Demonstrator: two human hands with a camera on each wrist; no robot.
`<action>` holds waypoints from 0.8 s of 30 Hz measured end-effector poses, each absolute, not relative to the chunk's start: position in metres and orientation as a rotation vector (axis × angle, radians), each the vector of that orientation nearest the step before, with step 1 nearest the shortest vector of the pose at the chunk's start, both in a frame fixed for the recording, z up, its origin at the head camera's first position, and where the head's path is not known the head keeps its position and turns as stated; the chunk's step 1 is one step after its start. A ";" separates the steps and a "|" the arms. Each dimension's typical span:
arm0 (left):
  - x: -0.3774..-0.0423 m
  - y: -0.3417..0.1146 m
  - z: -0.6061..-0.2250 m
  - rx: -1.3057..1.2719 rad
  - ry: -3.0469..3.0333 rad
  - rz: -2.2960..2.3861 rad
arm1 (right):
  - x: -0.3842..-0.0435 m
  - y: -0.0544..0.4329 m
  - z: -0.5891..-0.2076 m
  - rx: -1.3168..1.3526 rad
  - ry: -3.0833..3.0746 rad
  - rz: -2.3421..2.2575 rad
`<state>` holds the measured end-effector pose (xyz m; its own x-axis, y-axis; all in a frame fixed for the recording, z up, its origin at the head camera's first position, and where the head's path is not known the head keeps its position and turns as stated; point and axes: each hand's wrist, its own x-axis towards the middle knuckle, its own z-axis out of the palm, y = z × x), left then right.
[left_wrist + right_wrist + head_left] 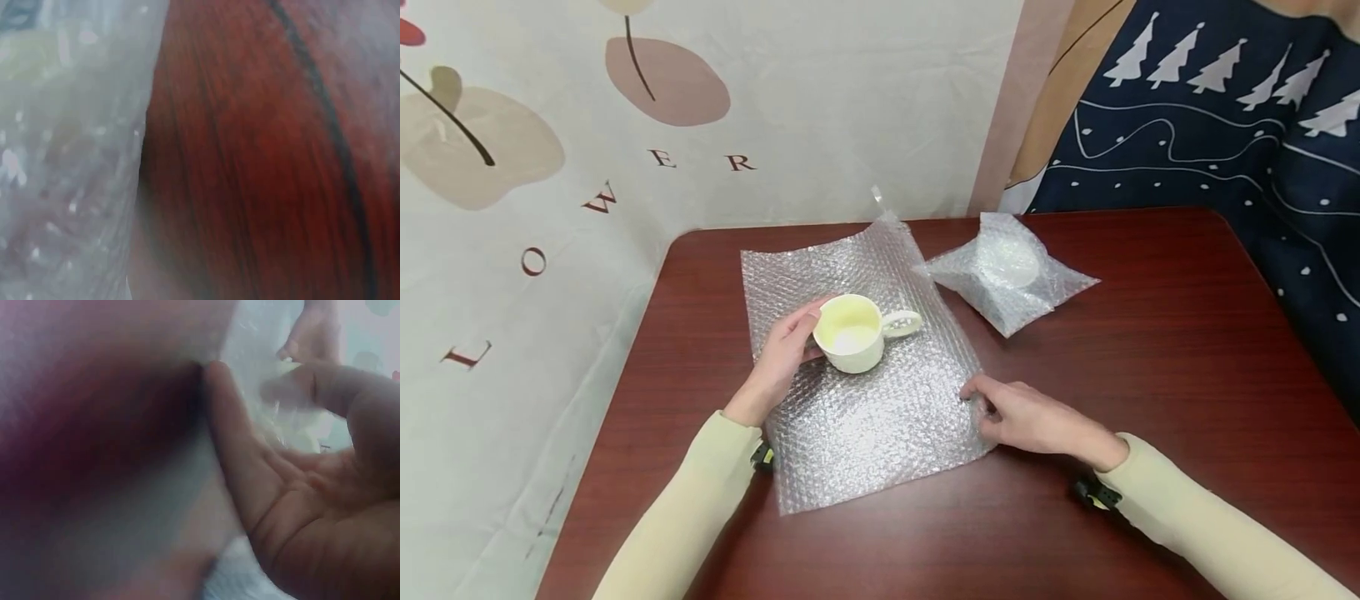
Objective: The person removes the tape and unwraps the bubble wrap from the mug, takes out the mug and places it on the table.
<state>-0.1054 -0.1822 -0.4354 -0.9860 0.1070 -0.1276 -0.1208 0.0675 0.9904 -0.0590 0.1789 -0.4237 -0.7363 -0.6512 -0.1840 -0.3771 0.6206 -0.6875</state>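
Note:
A pale yellow cup (853,357) stands on a sheet of bubble wrap (865,446), its handle pointing right. My left hand (781,354) grips the cup's left side, thumb near the rim and fingers round the wall. At the sheet's right edge, my right hand (1030,418) pinches the bubble wrap between thumb and fingers. The right wrist view shows that hand (306,500) close up, with blurred plastic behind it. In the left wrist view the bubble wrap (69,162) fills the left side; the left hand's grip cannot be made out there.
Another bubble-wrapped bundle (1011,267), with something pale and round inside, lies at the back right, close to the sheet's edge. Both rest on a dark red wooden table (1150,350). A printed cloth (850,108) hangs behind the table, and a navy one (1180,167) at the right.

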 end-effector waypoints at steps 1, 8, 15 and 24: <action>-0.106 -0.182 -0.435 -0.011 2.162 2.038 | -0.059 0.180 -0.418 -0.805 2.432 -0.842; -0.106 -0.184 -0.434 -0.003 2.164 2.017 | -0.077 0.176 -0.373 -0.808 2.678 -0.668; -0.105 -0.184 -0.434 -0.016 2.148 2.033 | -0.109 0.127 -0.376 -1.093 2.724 -0.842; -0.103 -0.184 -0.434 -0.035 2.126 2.044 | -0.139 0.090 -0.402 -1.143 2.630 -0.872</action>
<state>-0.1027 -0.1845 -0.4342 -0.9812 0.1156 -0.1543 -0.1496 0.0479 0.9876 -0.1389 0.0900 -0.4017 -0.7003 -0.7076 0.0944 -0.6238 0.5422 -0.5629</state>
